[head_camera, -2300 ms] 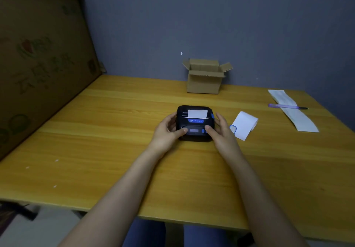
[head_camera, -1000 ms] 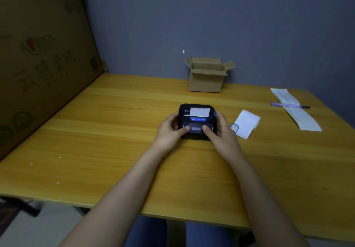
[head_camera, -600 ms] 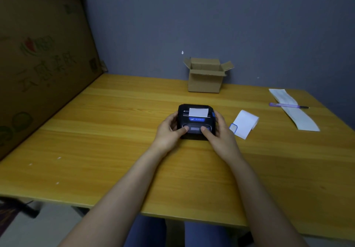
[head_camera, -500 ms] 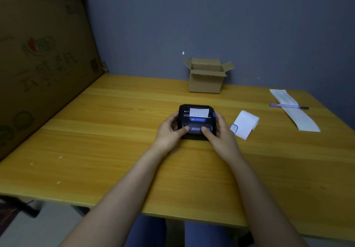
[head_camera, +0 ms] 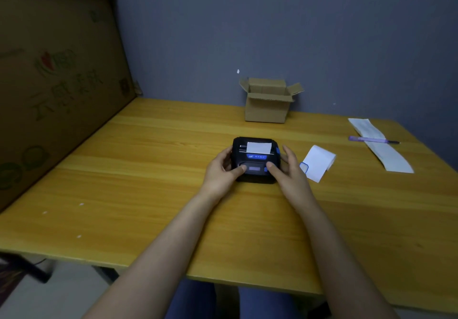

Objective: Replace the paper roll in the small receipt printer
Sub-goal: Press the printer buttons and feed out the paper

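Observation:
A small black receipt printer (head_camera: 255, 160) with blue trim sits mid-table, lid down, a short white paper tab sticking out of its top slot. My left hand (head_camera: 223, 169) grips its left side, thumb pressed on the front panel. My right hand (head_camera: 288, 169) holds the right side, thumb on the front by a blue button. Just right of that hand lies a white paper roll (head_camera: 318, 162) with a blue core, partly unrolled.
An open cardboard box (head_camera: 267, 101) stands at the back by the wall. A long paper strip (head_camera: 381, 145) with a purple pen (head_camera: 371, 140) across it lies far right. A big cardboard sheet (head_camera: 57, 83) leans along the left edge of the wooden table (head_camera: 148, 182).
Both hands stay on the printer. My right thumb has shifted slightly on the front panel; the view wobbled a little. The lid and the paper tab look the same.

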